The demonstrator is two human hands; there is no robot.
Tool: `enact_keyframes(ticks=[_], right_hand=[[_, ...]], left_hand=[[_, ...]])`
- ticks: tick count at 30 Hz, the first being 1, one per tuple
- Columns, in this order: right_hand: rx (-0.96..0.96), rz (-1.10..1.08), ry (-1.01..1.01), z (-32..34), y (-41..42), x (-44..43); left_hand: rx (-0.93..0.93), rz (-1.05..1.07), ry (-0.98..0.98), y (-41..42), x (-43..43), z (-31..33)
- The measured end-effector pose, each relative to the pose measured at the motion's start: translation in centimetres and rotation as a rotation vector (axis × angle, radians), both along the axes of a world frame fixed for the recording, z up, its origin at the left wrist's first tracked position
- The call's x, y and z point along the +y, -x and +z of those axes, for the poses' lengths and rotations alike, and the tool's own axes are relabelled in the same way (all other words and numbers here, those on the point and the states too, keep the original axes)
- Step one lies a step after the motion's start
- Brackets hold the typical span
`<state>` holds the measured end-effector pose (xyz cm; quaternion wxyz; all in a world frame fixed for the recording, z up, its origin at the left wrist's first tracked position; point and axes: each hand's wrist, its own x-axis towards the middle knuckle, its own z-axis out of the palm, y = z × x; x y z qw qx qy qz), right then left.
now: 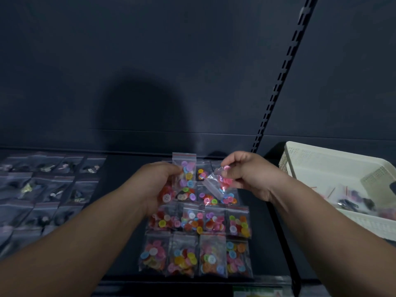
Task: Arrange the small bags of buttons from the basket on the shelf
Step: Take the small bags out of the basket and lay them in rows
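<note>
Several clear zip bags of coloured buttons [194,239] lie in rows on the dark shelf [120,211]. My left hand [159,185] holds an upright bag of pastel buttons [186,174] by its left edge above the back rows. My right hand [246,172] pinches a tilted bag of pink buttons [220,183] beside it, over the grid. A white perforated basket [321,161] stands at the right with more bags [353,200] lying inside.
Rows of bags with darker contents [42,185] cover the shelf's left part. A slotted black upright [276,86] runs up the dark back panel. The shelf's front edge lies just below the nearest row of bags.
</note>
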<state>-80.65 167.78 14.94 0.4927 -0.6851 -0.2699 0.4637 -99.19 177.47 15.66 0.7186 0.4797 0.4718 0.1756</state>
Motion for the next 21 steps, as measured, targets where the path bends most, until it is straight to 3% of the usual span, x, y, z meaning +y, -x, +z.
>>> enact_keyframes(ticks=[3, 7, 14, 21], right_hand=[[-0.042, -0.027, -0.004, 0.2, 0.4, 0.8], [0.142, -0.172, -0.063, 0.4, 1.0, 1.6], [0.263, -0.118, -0.155, 0.5, 2.6, 1.5], [0.142, 0.011, -0.069, 1.3, 1.3, -0.4]], left_hand=[[-0.018, -0.022, 0.075, 0.1, -0.1, 0.4], [-0.092, -0.065, 0.118, -0.1, -0.2, 0.9], [-0.116, -0.119, -0.04, -1.3, -0.3, 0.8], [-0.075, -0.031, -0.255, -1.1, 0.3, 1.6]])
